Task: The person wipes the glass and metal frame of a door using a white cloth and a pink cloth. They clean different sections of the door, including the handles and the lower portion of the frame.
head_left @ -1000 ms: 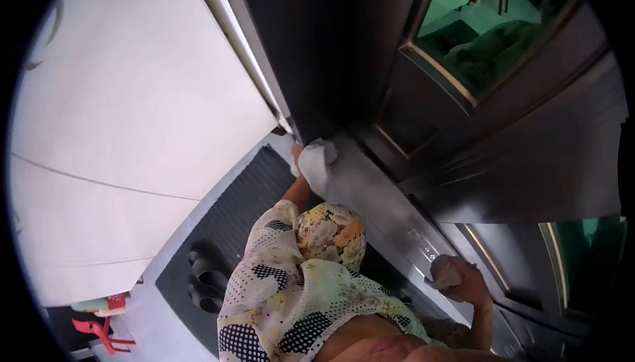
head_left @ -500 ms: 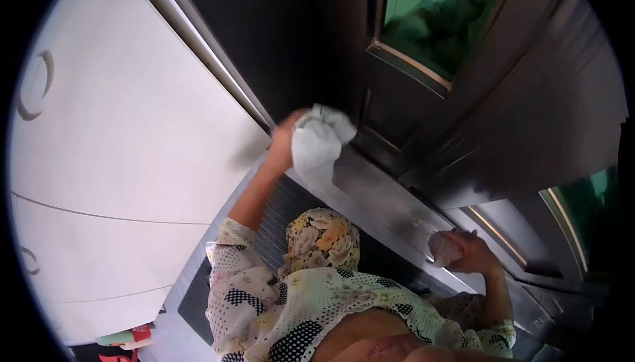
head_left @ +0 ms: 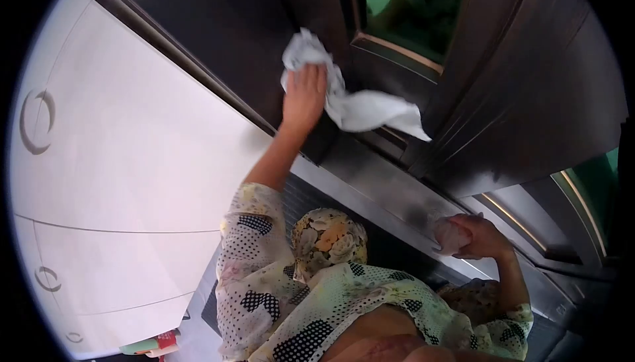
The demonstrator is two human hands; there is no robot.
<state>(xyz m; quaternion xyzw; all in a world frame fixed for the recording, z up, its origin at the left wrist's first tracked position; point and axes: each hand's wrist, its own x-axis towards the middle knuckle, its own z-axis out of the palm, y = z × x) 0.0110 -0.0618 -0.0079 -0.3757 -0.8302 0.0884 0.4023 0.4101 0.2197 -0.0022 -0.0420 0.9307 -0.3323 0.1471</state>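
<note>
The left hand (head_left: 304,104) lies over a crumpled white cloth (head_left: 377,109) against a dark panel (head_left: 218,38). Its fingertips sink into the folds, so I cannot tell whether it grips the cloth or only presses on it; part of the cloth is covered by the fingers, and its loose end trails toward the right. The right hand (head_left: 486,238) is curled around a pale, partly see-through bundle (head_left: 451,235) near a metal sill (head_left: 390,183); the palm side is out of sight, and what the bundle is made of is hard to make out. The glass pane (head_left: 417,18) runs off the top edge, its greenish reflections unclear. Patterned clothing (head_left: 264,263) hides much of the dark ribbed mat (head_left: 317,193). At lower left, a red object (head_left: 166,340) shows only in part beyond the white cabinet (head_left: 145,163).
</note>
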